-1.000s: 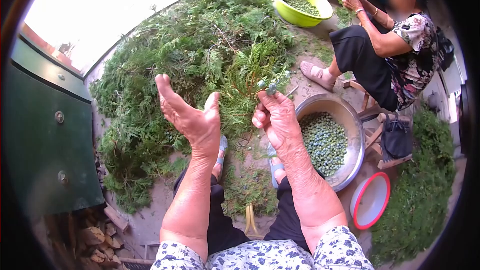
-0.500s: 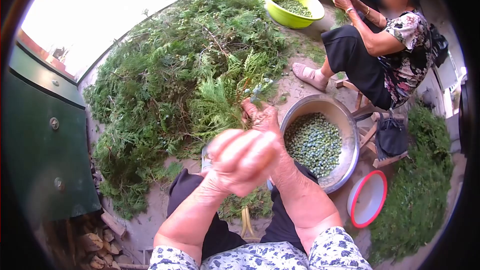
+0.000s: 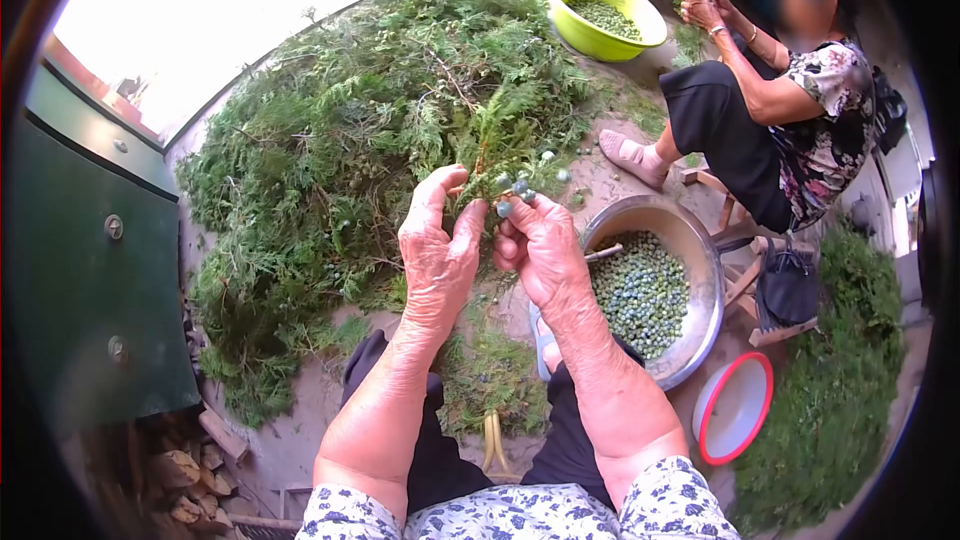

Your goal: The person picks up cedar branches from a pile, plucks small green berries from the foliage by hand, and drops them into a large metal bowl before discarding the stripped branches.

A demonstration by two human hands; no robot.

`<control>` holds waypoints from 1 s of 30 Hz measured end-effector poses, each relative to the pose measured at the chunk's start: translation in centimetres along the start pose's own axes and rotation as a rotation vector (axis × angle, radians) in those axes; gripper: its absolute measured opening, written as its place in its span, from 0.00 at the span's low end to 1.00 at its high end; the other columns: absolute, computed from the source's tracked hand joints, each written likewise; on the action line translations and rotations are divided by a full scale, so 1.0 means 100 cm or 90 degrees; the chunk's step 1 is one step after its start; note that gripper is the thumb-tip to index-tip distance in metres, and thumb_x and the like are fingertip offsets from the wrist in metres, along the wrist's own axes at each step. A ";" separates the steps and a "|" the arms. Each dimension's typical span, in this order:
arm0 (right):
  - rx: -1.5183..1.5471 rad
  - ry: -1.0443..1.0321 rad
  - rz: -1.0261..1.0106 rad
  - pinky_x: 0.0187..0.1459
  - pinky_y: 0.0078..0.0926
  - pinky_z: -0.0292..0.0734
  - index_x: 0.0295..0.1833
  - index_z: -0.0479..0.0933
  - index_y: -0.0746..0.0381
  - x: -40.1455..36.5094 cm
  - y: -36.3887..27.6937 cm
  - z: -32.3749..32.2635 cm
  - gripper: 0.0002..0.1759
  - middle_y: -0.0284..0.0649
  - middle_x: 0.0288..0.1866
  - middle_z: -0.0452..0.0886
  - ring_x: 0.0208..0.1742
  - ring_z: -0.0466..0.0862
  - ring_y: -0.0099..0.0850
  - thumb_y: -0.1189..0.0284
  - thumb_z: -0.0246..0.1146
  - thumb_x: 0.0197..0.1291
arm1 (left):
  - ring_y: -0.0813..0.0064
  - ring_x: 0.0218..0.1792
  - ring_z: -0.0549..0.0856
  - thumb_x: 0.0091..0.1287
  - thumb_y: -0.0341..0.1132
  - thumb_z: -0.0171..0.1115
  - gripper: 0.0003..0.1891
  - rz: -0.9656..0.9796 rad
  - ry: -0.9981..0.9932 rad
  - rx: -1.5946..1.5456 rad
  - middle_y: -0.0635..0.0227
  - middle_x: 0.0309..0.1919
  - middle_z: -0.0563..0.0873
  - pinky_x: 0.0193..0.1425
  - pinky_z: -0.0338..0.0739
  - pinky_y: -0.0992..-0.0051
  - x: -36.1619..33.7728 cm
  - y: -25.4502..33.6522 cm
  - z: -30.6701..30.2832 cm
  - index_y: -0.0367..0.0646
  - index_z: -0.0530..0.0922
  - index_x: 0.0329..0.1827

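An evergreen sprig (image 3: pixel 487 145) with blue-green berry-like cones (image 3: pixel 518 187) stands up between my hands. My right hand (image 3: pixel 548 258) closes around its lower end, fingers curled and thumb beside the cones. My left hand (image 3: pixel 437 252) is on the sprig's left side, index finger and thumb apart, the thumb tip right at the stem. A thin pale stick-like thing (image 3: pixel 603 252) juts out past my right hand, over a metal basin (image 3: pixel 703 312) holding many loose cones (image 3: pixel 645 295).
A large heap of cut branches (image 3: pixel 330 150) lies ahead. At right, a person (image 3: pixel 765 100) sits holding a sprig near a lime-green basin (image 3: pixel 645 37) of cones. A red-rimmed bowl (image 3: pixel 735 410) leans beside more greenery (image 3: pixel 830 380). Green doors (image 3: pixel 100 270) and firewood (image 3: pixel 180 480) are at left.
My left hand, blurred and fisted in front of my right wrist before, has moved up and left to the sprig with its fingers spread. The stick-like thing now shows over the basin.
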State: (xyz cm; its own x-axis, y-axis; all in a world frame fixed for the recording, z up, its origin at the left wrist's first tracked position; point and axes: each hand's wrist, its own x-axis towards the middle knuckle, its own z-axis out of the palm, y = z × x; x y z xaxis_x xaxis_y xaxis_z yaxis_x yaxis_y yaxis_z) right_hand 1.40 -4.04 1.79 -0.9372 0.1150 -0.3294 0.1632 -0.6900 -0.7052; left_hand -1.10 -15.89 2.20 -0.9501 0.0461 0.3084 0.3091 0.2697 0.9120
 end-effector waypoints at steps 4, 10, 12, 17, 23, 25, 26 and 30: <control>-0.024 -0.015 0.013 0.14 0.21 0.62 0.34 0.73 0.62 0.001 -0.001 -0.006 0.06 0.31 0.20 0.70 0.16 0.70 0.21 0.72 0.57 0.63 | 0.73 0.50 0.77 0.56 0.26 0.65 0.21 -0.065 -0.093 -0.189 0.66 0.48 0.80 0.57 0.70 0.74 0.006 -0.003 -0.006 0.37 0.74 0.54; -0.054 -0.020 0.046 0.13 0.19 0.62 0.36 0.73 0.62 0.000 -0.001 -0.001 0.06 0.31 0.21 0.70 0.15 0.70 0.20 0.72 0.58 0.63 | 0.85 0.40 0.78 0.59 0.28 0.64 0.15 -0.169 -0.158 -0.287 0.71 0.40 0.82 0.46 0.73 0.81 0.006 -0.006 -0.008 0.38 0.76 0.49; -0.052 -0.019 0.046 0.13 0.19 0.62 0.37 0.73 0.63 0.000 0.000 0.000 0.05 0.30 0.21 0.70 0.15 0.70 0.20 0.71 0.58 0.62 | 0.86 0.33 0.79 0.59 0.27 0.64 0.09 -0.170 -0.145 -0.301 0.73 0.34 0.84 0.38 0.74 0.83 0.007 -0.010 -0.006 0.39 0.79 0.42; -0.078 0.038 -0.018 0.15 0.17 0.64 0.45 0.71 0.63 -0.006 -0.001 0.008 0.09 0.31 0.23 0.72 0.17 0.71 0.17 0.70 0.59 0.62 | 0.89 0.31 0.76 0.58 0.27 0.65 0.08 -0.274 -0.086 -0.424 0.74 0.32 0.84 0.36 0.71 0.84 0.004 -0.006 -0.008 0.38 0.81 0.40; -0.271 0.048 -0.234 0.18 0.13 0.66 0.44 0.72 0.64 -0.007 0.002 0.010 0.10 0.31 0.27 0.75 0.20 0.72 0.15 0.70 0.61 0.61 | 0.89 0.30 0.77 0.58 0.26 0.64 0.07 -0.301 -0.058 -0.444 0.74 0.31 0.84 0.35 0.71 0.85 0.004 -0.005 -0.009 0.37 0.81 0.39; -0.342 0.062 -0.238 0.20 0.12 0.66 0.45 0.73 0.63 -0.007 0.001 0.012 0.12 0.30 0.28 0.76 0.21 0.72 0.14 0.70 0.64 0.58 | 0.89 0.30 0.77 0.58 0.26 0.64 0.07 -0.272 -0.048 -0.437 0.74 0.31 0.84 0.35 0.71 0.85 0.002 -0.005 -0.006 0.37 0.82 0.39; -0.382 0.052 -0.238 0.21 0.13 0.67 0.45 0.73 0.63 -0.006 0.000 0.013 0.12 0.31 0.28 0.77 0.22 0.72 0.14 0.71 0.65 0.58 | 0.89 0.30 0.77 0.58 0.26 0.64 0.07 -0.272 -0.050 -0.437 0.74 0.31 0.84 0.35 0.71 0.85 0.002 -0.005 -0.006 0.37 0.82 0.39; -0.502 0.018 -0.299 0.30 0.20 0.71 0.45 0.75 0.62 -0.002 0.000 0.010 0.13 0.33 0.29 0.78 0.28 0.75 0.19 0.71 0.66 0.56 | 0.86 0.30 0.80 0.57 0.26 0.65 0.07 -0.284 -0.071 -0.440 0.71 0.32 0.84 0.35 0.74 0.83 0.002 -0.010 -0.006 0.37 0.81 0.39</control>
State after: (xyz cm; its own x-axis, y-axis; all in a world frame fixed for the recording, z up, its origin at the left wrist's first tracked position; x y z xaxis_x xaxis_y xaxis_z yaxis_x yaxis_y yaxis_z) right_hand 1.27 -4.82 2.51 -0.9543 0.2846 0.0914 -0.0597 0.1183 -0.9912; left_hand -1.60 -16.72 1.52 -0.9768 0.1796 -0.1165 -0.1761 -0.3645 0.9144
